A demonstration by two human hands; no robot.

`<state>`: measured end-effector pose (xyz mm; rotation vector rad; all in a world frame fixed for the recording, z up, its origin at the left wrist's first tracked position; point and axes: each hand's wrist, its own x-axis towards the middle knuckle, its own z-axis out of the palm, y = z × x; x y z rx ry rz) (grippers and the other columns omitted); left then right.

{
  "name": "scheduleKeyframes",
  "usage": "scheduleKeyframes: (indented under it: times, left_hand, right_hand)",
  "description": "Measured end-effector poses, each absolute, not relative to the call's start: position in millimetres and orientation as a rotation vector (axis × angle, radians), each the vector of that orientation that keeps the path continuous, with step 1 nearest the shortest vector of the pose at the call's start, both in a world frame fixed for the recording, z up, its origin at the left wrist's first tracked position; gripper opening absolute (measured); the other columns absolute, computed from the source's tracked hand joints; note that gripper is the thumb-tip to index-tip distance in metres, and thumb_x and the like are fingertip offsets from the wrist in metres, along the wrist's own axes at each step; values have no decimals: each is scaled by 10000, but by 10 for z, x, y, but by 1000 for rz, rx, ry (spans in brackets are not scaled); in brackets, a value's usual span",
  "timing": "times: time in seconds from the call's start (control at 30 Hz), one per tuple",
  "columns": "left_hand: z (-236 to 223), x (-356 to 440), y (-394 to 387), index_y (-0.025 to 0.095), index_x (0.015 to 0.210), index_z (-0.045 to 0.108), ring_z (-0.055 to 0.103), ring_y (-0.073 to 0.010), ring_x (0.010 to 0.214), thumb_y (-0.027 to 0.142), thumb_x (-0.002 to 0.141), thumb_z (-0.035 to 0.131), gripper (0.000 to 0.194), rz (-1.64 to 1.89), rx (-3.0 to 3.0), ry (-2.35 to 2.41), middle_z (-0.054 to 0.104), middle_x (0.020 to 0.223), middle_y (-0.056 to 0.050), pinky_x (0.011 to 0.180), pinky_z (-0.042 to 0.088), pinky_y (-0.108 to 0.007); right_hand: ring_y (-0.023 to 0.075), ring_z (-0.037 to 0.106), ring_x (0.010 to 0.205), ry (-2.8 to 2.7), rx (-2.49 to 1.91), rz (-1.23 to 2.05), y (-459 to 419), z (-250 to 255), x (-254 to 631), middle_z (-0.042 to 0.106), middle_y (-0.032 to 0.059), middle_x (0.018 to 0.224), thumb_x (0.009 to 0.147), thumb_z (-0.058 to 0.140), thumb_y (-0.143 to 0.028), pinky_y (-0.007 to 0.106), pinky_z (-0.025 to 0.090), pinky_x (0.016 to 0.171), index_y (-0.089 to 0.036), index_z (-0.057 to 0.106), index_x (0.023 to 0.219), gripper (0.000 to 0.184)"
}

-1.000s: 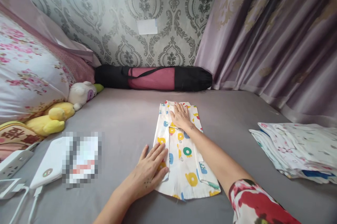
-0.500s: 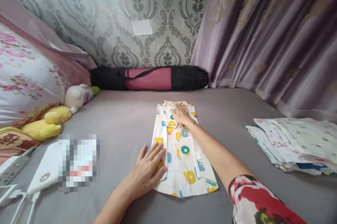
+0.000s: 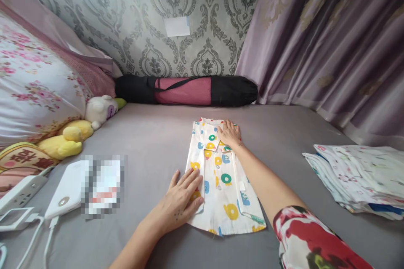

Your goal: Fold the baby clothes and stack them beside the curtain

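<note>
A small white shirt (image 3: 217, 201) printed with yellow, blue and green figures lies on the grey bed sheet (image 3: 142, 134). Its sides are folded inward, and small buttons run down its middle. My left hand (image 3: 184, 193) rests open and flat on the shirt's lower left side, fingers stretched out. Near the collar, my right hand (image 3: 229, 134) lies open on the shirt's upper right part, palm down. Neither hand grips the cloth. Part of the shirt is hidden beneath each hand.
A stack of folded clothes (image 3: 356, 176) sits to the right. Along the wall lies a black and pink rolled bag (image 3: 183, 91). At left are a power strip (image 3: 23, 193), a white power bank (image 3: 67, 189) with cables, plush toys (image 3: 74, 134) and a floral pillow (image 3: 38, 88).
My right hand has slid rightward across the shirt's top, uncovering more of its upper middle. My left hand stays at the lower left side. The camera view has shifted slightly.
</note>
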<state>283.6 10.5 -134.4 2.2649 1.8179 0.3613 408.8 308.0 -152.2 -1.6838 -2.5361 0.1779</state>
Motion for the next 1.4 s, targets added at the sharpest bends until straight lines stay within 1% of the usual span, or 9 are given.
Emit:
scheduleKeyframes:
  times: [0.23, 0.5, 0.67, 0.77, 0.83, 0.97, 1.1, 1.3, 1.4]
  left_hand:
    - [-1451, 2821, 101, 250, 1493, 317, 291, -288, 1431, 440, 975, 386, 556, 434, 2309, 1834, 345, 1539, -94, 1160, 219, -580]
    - [-1320, 2830, 94, 211, 1489, 318, 256, -293, 1445, 457, 985, 342, 562, 361, 2227, 1807, 323, 1549, -108, 1158, 191, -604]
    - [-1265, 2840, 104, 232, 1390, 459, 311, -296, 1421, 425, 971, 393, 466, 409, 2232, 1792, 404, 1508, -107, 1145, 216, -605]
    - [-1251, 2838, 122, 233, 1293, 542, 430, -270, 1349, 367, 973, 392, 378, 535, 2212, 1849, 523, 1413, -104, 1135, 261, -568]
    - [-1240, 2821, 138, 214, 1240, 571, 526, -244, 1256, 320, 981, 362, 349, 677, 2141, 1944, 598, 1323, -105, 1110, 320, -525]
    - [-1229, 2751, 162, 196, 1112, 616, 651, -204, 981, 293, 972, 377, 294, 970, 1900, 2175, 702, 1079, -90, 914, 489, -375]
    - [-1238, 2700, 167, 199, 1028, 642, 657, -169, 801, 277, 946, 424, 246, 1090, 1712, 2307, 716, 946, -66, 764, 510, -290]
    - [-1226, 2702, 158, 190, 1008, 660, 649, -159, 760, 269, 933, 444, 242, 1145, 1598, 2348, 711, 889, -51, 735, 500, -274]
    - [-1211, 2704, 152, 187, 1006, 664, 644, -157, 748, 272, 926, 446, 247, 1161, 1576, 2349, 705, 857, -43, 729, 500, -271]
  right_hand:
    - [248, 76, 1478, -2636, -1418, 180, 2849, -1493, 4002, 141, 119, 1609, 993, 148, -452, 509, 36, 1170, -130, 222, 1528, 629]
    - [228, 143, 1463, -2727, -1246, 198, 2660, -1562, 3884, 233, 87, 1590, 997, 192, -457, 470, 64, 1171, -186, 306, 1500, 583]
    - [245, 137, 1466, -2726, -1275, 191, 2616, -1487, 3866, 215, 106, 1593, 993, 220, -403, 488, 24, 1170, -152, 311, 1499, 572]
    - [238, 77, 1478, -2754, -1179, 190, 2398, -1425, 3790, 163, 114, 1604, 989, 202, -387, 468, -29, 1176, -93, 272, 1509, 602]
    - [228, 63, 1481, -2802, -1080, 253, 2197, -1419, 3726, 141, 110, 1607, 986, 179, -427, 440, -7, 1183, -75, 241, 1517, 640]
    - [223, 84, 1479, -2857, -1019, 339, 1922, -1483, 3636, 155, 110, 1604, 977, 158, -468, 422, 31, 1189, -54, 212, 1522, 687]
    - [226, 81, 1479, -2877, -1048, 332, 1902, -1489, 3613, 144, 100, 1607, 976, 167, -455, 420, 38, 1192, -54, 204, 1525, 681]
    - [247, 85, 1479, -2917, -946, 312, 1497, -1390, 3735, 157, 145, 1598, 981, 192, -444, 431, 17, 1192, -18, 242, 1507, 679]
    - [233, 69, 1482, -2941, -866, 342, 1159, -1423, 3816, 156, 131, 1600, 980, 193, -448, 423, 12, 1194, -46, 251, 1511, 669]
